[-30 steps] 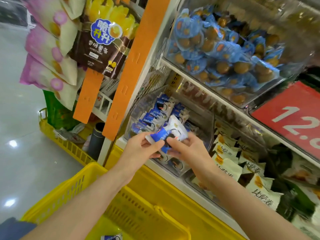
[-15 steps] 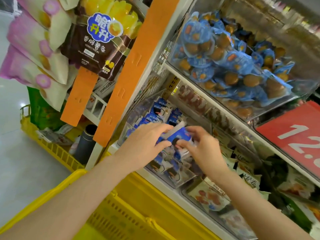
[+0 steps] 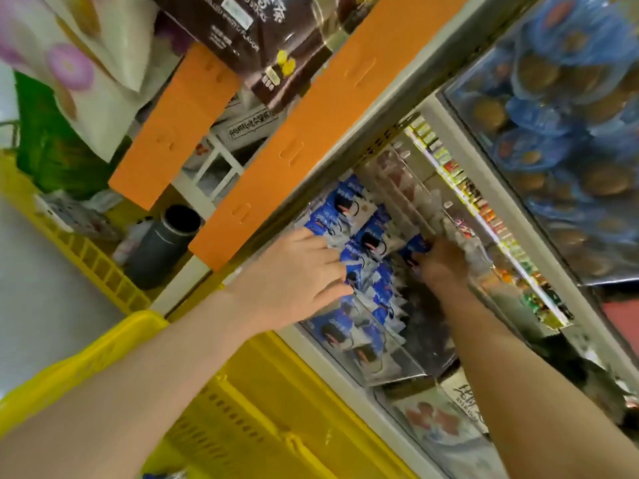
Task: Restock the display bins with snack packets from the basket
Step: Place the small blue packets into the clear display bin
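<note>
Blue-and-white snack packets (image 3: 359, 236) fill a clear display bin (image 3: 401, 369) on the lower shelf. My left hand (image 3: 294, 278) lies on the front packets with its fingers stretched out flat, pressing on them. Deeper in the bin, my right hand (image 3: 441, 262) pinches one blue packet (image 3: 416, 245) among the others; its fingertips are partly hidden. The yellow basket (image 3: 103, 347) sits below my arms, with a bit of a blue packet (image 3: 155, 475) showing at the bottom edge.
Orange strips (image 3: 311, 140) with hanging snack bags (image 3: 242, 39) cross the upper left. A black cylinder (image 3: 166, 243) stands beside a second yellow basket (image 3: 86, 254). Above is a bin of blue-wrapped round snacks (image 3: 560, 133). Below right is a bin of white packets (image 3: 435, 420).
Both hands have gone from in front of the bin into it, with the blue packets they held. My left hand now lies flat on the packets. The view has moved closer and tilted.
</note>
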Available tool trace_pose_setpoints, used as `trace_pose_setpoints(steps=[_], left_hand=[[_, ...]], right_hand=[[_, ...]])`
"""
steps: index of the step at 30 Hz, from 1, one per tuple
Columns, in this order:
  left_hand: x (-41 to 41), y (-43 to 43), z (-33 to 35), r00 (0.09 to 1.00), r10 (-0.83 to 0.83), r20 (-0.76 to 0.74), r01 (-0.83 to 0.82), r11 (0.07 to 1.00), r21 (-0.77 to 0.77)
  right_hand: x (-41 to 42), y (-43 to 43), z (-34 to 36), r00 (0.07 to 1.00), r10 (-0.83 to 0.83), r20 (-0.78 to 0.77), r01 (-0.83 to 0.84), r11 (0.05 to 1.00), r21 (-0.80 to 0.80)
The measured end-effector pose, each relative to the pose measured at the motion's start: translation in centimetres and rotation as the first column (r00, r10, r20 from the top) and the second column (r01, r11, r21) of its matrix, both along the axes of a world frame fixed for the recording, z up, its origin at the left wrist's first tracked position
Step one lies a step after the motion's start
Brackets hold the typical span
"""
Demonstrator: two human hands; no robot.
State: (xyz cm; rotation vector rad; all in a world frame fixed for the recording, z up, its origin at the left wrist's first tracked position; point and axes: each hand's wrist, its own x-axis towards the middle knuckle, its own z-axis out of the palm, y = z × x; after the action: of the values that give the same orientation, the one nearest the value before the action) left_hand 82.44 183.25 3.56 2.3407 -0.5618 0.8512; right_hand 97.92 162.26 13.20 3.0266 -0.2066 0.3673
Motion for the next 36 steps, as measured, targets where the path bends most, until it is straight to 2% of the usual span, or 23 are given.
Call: trace_pose_setpoints(steps=[6,11,17,25,28,31,33,36], left_hand=[[0.3,0.1,-0.6,0.999,-0.016,0.050,0.015,1.000,0.004],[0.8,0.2,-0.9,0.988,0.024,0.149,-0.023,1.000,-0.005],[0.9,0.0,-1.0,0.976,0.056,0.211,-0.057,0.998,-0.001],[0.0,-0.1,-0.2,0.995,0.065,0.073,-0.069,0.996,0.059],[-0.8,-0.3,0.3,0.992,0.126,0.014,-0.127,0.982,0.139],[-1.7,-1.0,0.6,0.984,0.163,-0.067,-0.147,0.971,0.191],[-2.3,-1.3,0.5,0.981,0.179,-0.075,-0.162,0.968,0.192],[-3.8,-2.3,0.2,0.969,0.221,-0.108,-0.202,0.966,0.160]], right_hand=[[2.1,-0.3,-0.4,0.997,0.071,-0.023,-0.070,0.995,0.069],[3.4,-0.6,-0.7,0.991,0.107,-0.081,-0.098,0.989,0.108],[3.3,-0.7,-1.2,0.993,0.103,-0.066,-0.107,0.993,-0.055],[-0.3,0.5,-1.3,0.979,0.122,-0.163,-0.140,0.985,-0.105],[-4.3,1.2,-1.4,0.946,0.245,-0.212,-0.249,0.968,0.005],[-10.1,1.7,-1.9,0.878,0.472,-0.075,-0.451,0.870,0.198],[-13.8,1.6,-2.6,0.852,0.523,-0.018,-0.500,0.822,0.273],[-18.0,0.3,-4.8,0.804,0.595,-0.013,-0.573,0.780,0.252]])
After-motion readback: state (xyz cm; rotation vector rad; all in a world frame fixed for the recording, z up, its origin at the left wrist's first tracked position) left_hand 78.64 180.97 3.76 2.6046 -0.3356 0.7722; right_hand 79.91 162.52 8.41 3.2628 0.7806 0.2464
